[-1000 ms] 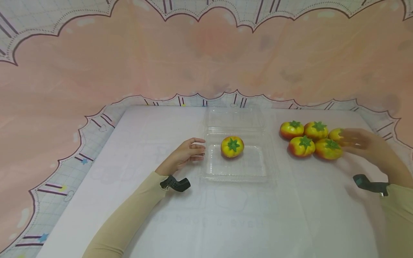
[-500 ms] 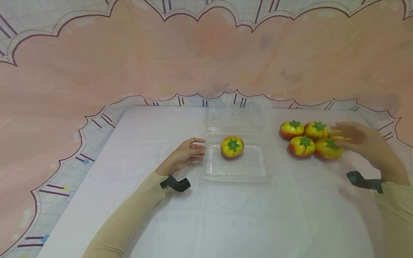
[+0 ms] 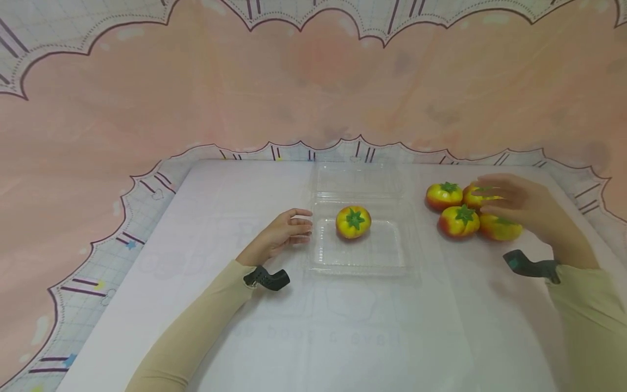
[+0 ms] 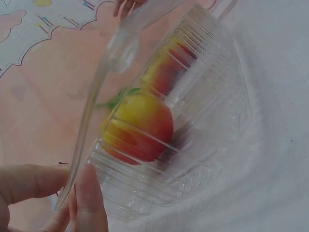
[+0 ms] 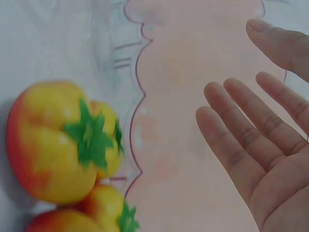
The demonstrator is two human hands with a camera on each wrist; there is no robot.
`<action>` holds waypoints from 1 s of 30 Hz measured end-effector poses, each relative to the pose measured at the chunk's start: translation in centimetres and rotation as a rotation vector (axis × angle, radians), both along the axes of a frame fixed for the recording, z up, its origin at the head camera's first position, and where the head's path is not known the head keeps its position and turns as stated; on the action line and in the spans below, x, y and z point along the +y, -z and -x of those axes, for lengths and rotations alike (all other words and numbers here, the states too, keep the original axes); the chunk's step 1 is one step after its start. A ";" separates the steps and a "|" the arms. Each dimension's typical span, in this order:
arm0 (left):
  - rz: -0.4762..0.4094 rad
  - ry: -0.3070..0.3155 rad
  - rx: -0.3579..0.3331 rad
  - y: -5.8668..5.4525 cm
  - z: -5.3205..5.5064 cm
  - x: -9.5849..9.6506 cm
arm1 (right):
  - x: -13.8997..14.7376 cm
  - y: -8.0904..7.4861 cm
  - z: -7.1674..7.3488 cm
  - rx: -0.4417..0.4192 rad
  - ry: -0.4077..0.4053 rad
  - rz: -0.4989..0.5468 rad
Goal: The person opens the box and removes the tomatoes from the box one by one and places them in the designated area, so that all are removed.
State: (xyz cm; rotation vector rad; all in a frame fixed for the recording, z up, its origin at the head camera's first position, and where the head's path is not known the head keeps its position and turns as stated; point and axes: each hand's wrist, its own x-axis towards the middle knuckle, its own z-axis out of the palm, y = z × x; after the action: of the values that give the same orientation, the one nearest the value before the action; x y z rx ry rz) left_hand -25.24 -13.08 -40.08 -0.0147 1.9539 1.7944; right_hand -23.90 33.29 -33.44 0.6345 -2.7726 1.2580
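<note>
My left hand pinches the left rim of a clear plastic clamshell box between thumb and fingers, as the left wrist view shows. In its base sits one yellow-and-red tomato-like fruit with a green star-shaped top. A second blurred red-yellow patch shows through the plastic in that view, perhaps a reflection. Over the right edge of a group of several similar fruits hovers my right hand. Its fingers are spread and hold nothing in the right wrist view. Part of the group is hidden behind it.
The box's lid lies folded back behind its base. A white cloth covers the table. Behind stands a peach-coloured printed backdrop. Black camera mounts jut from both sleeves.
My right hand has moved left and slightly away from me, over the fruits, covering the rightmost one and part of its neighbours. My left hand and the box have stayed put.
</note>
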 end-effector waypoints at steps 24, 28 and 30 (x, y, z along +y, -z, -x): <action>0.004 0.012 0.008 -0.2 0.1 -0.1 | -9.3 -2.5 2.4 -0.162 -0.208 -0.200; 0.013 0.017 0.003 -0.1 0.0 -0.1 | -10.3 -2.3 2.9 -0.161 -0.274 -0.199; 0.014 0.015 0.000 0.0 0.0 -0.1 | -10.8 -2.1 3.1 -0.173 -0.285 -0.201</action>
State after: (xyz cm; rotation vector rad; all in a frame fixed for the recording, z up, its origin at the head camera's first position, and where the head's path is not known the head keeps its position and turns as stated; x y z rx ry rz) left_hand -25.29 -13.16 -40.06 -0.0043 1.9610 1.7713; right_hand -26.98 22.52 -31.38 1.0126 -3.0650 1.1307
